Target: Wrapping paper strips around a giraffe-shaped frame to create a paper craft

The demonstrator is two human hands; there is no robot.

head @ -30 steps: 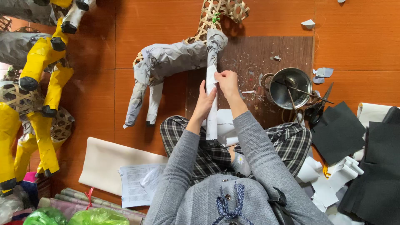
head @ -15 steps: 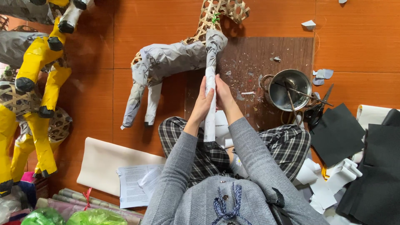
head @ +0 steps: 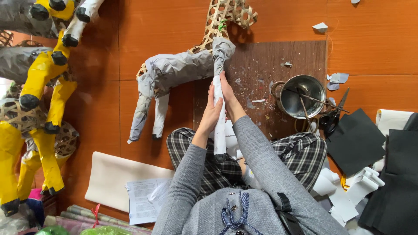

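Observation:
A woven giraffe figure (head: 174, 72) lies on the orange floor, its body covered in grey paper and its lattice neck and head (head: 226, 15) bare. My left hand (head: 212, 111) and my right hand (head: 230, 98) press from both sides on the figure's front leg (head: 219, 126), which is wrapped in white and grey paper and points toward my lap. Both palms lie flat against the leg, fingers stretched up toward the figure's chest.
A brown board (head: 278, 56) with paper scraps lies ahead. On it stands a metal pot (head: 302, 95) with sticks across it, scissors (head: 333, 115) beside it. Black sheets (head: 359, 141) and white rolls lie right. Yellow-painted figures (head: 41, 87) stand left; printed sheets (head: 146, 198) are near my knee.
Both hands have closed in on the paper-wrapped leg and slid along it toward the figure's body; a second ago the right hand was at the top and the left lower down.

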